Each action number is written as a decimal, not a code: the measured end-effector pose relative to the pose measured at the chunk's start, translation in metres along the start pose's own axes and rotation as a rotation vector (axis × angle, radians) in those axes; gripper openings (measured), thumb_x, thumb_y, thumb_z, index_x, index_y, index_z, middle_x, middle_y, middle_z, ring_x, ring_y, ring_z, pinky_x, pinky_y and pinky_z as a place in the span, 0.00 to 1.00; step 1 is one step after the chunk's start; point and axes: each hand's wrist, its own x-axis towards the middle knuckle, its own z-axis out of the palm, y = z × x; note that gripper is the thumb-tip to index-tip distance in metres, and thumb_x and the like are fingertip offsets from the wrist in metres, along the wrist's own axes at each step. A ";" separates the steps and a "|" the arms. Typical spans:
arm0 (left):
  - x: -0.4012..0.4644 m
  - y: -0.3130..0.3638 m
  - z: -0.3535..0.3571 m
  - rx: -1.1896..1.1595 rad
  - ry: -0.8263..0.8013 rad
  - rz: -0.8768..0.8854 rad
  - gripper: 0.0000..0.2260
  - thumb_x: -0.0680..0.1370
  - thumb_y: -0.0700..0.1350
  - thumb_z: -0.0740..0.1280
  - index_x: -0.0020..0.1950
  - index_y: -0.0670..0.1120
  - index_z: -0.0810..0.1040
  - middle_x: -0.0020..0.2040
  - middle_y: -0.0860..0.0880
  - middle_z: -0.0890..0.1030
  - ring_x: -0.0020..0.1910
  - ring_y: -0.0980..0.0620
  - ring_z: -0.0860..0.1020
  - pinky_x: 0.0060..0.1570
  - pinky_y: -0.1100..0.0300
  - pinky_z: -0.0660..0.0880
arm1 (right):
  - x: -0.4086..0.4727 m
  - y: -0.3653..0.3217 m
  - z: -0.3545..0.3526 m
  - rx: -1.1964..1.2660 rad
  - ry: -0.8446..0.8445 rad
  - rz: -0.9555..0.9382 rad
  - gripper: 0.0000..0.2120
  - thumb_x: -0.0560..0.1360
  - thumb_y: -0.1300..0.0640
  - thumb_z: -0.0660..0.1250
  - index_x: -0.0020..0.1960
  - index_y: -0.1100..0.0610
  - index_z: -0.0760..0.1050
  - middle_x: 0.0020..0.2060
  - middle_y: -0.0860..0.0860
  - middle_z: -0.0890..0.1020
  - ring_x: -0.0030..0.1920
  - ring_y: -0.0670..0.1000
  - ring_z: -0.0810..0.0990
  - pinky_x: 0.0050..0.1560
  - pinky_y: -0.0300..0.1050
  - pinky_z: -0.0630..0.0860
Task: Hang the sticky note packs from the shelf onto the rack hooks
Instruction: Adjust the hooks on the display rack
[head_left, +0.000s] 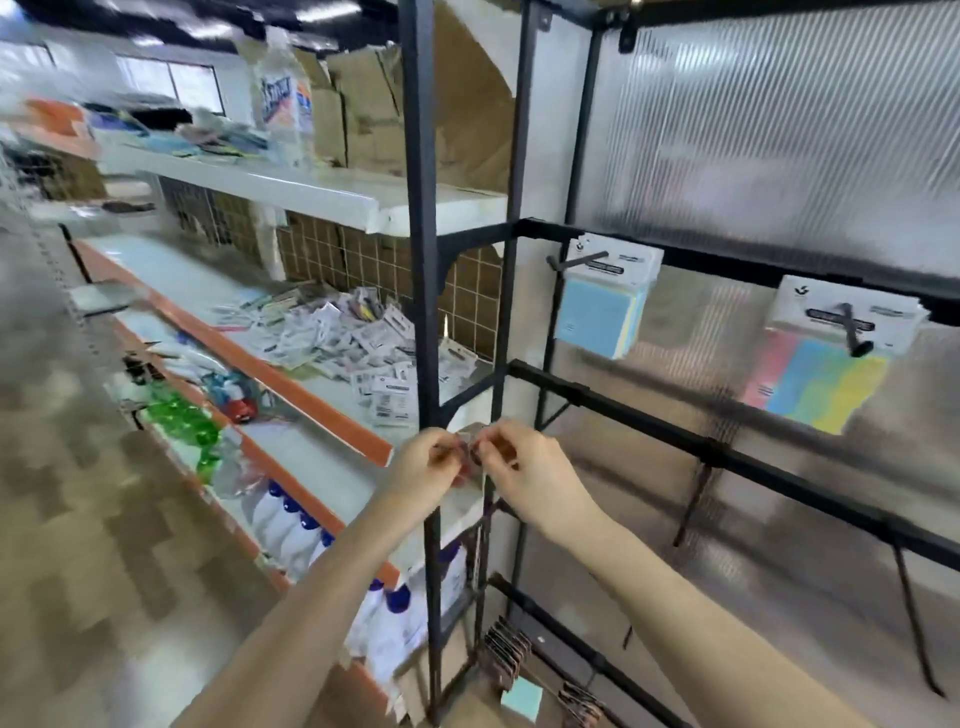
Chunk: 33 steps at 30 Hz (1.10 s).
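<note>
Rack (737, 457): two packs already hung on upper hooks.
Shelf (332, 395): loose packs heaped, well left.
Hands: left hand (423, 467) and right hand (524, 475) pinch one pack (470, 452) together.
Risk: blurred hole may miss hook; pack drops.

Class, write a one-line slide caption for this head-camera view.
Both hands, left hand and right hand, pinch a small pack before a black rack where two sticky note packs already hang.

No text was legible: print on the clear bottle (283, 98) at eleven o'clock and the hanging pack headers (613, 258) was blurred
</note>
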 end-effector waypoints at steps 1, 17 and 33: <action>0.005 -0.009 -0.014 0.024 0.013 -0.016 0.09 0.80 0.35 0.59 0.46 0.46 0.74 0.43 0.47 0.80 0.39 0.53 0.80 0.35 0.71 0.74 | 0.010 -0.006 0.014 0.005 -0.014 -0.004 0.06 0.78 0.56 0.62 0.49 0.54 0.77 0.42 0.50 0.82 0.43 0.51 0.79 0.43 0.46 0.74; 0.087 -0.131 -0.117 0.187 0.140 -0.237 0.11 0.76 0.31 0.58 0.46 0.45 0.76 0.48 0.40 0.82 0.45 0.41 0.79 0.49 0.49 0.76 | 0.125 -0.022 0.188 -0.040 -0.171 0.191 0.09 0.78 0.59 0.58 0.52 0.61 0.75 0.48 0.56 0.81 0.49 0.58 0.79 0.45 0.48 0.74; 0.212 -0.183 -0.133 0.651 0.012 0.023 0.19 0.78 0.39 0.59 0.69 0.45 0.69 0.67 0.44 0.70 0.64 0.44 0.69 0.59 0.53 0.68 | 0.225 0.026 0.267 -0.246 -0.032 0.417 0.19 0.76 0.57 0.63 0.65 0.60 0.67 0.62 0.59 0.71 0.63 0.61 0.68 0.60 0.51 0.66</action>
